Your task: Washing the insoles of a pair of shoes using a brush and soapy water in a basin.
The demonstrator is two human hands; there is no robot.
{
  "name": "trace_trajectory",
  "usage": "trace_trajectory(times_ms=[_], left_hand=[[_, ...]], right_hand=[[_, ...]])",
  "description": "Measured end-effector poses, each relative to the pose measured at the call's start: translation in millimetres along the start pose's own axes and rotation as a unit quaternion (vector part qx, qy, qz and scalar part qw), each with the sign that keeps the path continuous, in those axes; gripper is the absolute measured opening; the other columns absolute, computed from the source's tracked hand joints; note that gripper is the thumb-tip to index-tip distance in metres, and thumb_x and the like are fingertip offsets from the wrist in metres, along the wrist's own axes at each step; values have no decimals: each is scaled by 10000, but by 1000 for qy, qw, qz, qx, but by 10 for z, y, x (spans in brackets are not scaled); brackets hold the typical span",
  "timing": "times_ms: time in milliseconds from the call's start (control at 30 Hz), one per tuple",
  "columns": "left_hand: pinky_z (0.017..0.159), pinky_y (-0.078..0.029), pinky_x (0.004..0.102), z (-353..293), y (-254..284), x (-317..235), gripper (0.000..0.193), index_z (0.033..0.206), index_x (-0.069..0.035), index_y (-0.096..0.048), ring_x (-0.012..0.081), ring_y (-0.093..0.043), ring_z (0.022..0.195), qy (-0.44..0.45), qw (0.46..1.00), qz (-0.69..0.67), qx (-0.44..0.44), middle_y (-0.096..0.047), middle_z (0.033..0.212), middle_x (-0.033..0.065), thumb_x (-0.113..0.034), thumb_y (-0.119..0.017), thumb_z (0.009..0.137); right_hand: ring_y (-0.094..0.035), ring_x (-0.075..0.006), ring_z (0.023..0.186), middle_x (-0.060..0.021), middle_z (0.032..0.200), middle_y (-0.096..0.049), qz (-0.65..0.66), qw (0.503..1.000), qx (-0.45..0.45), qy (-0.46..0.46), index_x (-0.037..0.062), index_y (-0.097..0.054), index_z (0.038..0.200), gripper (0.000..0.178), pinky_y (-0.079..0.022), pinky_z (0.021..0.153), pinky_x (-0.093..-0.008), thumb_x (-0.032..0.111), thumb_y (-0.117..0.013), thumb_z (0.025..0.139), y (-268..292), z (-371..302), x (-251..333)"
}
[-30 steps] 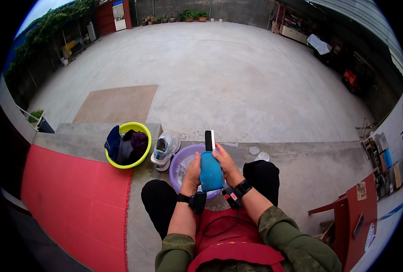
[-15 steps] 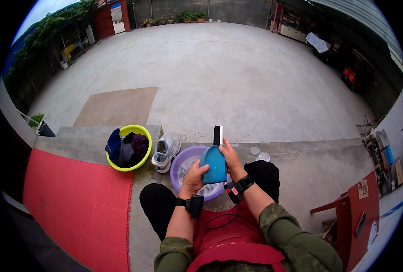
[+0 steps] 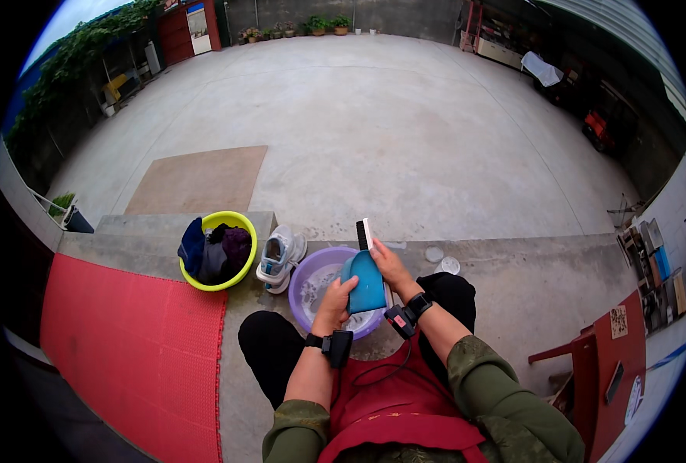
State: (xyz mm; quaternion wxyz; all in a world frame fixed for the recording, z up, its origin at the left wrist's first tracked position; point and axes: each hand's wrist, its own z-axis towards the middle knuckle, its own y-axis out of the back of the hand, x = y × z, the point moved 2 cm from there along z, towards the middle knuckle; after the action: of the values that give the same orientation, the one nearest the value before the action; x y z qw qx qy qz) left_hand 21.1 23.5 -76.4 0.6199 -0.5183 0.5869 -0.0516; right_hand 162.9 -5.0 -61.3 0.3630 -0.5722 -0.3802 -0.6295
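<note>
Holding the dustpan (image 3: 367, 287) over the basin (image 3: 312, 265), left hand (image 3: 333, 297) closed on its left side, thumb over the edge; right hand (image 3: 389, 266) closed on the brush (image 3: 364, 234), beside the dustpan's right edge; brush tilted, black bristles facing left, white back right; whether bristles touch the dustpan, can't tell. Basin has sudsy water, sits between the knees; shoes (image 3: 279, 255) just left of it; then tub (image 3: 211, 286) with clothes (image 3: 215, 251); lid (image 3: 449, 265) off to the right; mat (image 3: 134, 339) far left.

Risks, my read: dustpan could slip into the basin if wet plastic meets a loose left grip; brush could twist if pushed hard at its free end; suds could splash the shoes if either drops; right wrist unit (image 3: 399, 320) could get wet if that arm dips.
</note>
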Motion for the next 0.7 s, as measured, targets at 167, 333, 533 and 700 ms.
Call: trace_trajectory(times_ms=[167,333,533,700], left_hand=[[619,-457,293,88,231,17,239,938,28,-469,154,-538,677,-111,978,46,-172,-538,810,71,-128,-506,760],[570,-415,257,72,236,-3,193,881,35,-497,116,-502,655,-128,943,218,-215,-533,763,55,-115,-497,760],[536,-408,250,104,269,47,162,848,31,-494,105,-486,608,-124,948,186,-226,-518,712,48,-110,-484,768],[534,-402,315,89,369,46,252,776,61,-511,184,-522,584,-172,900,284,-284,-552,674,130,-186,-467,763]], right_hand=[[-542,-220,633,-165,754,-542,-190,976,-49,95,43,-323,1183,409,-423,590,-291,167,-419,806,11,-272,58],[-534,-323,638,-229,744,-523,-327,917,80,212,69,-350,1167,390,-417,558,-341,141,-428,791,-292,-658,-124],[-493,-366,568,-210,638,-509,-330,915,5,234,117,-338,1173,416,-373,500,-429,130,-440,770,-278,-387,-141],[-498,-376,601,-223,665,-510,-328,928,50,170,119,-325,1183,425,-380,524,-428,130,-439,774,-372,-729,-305]])
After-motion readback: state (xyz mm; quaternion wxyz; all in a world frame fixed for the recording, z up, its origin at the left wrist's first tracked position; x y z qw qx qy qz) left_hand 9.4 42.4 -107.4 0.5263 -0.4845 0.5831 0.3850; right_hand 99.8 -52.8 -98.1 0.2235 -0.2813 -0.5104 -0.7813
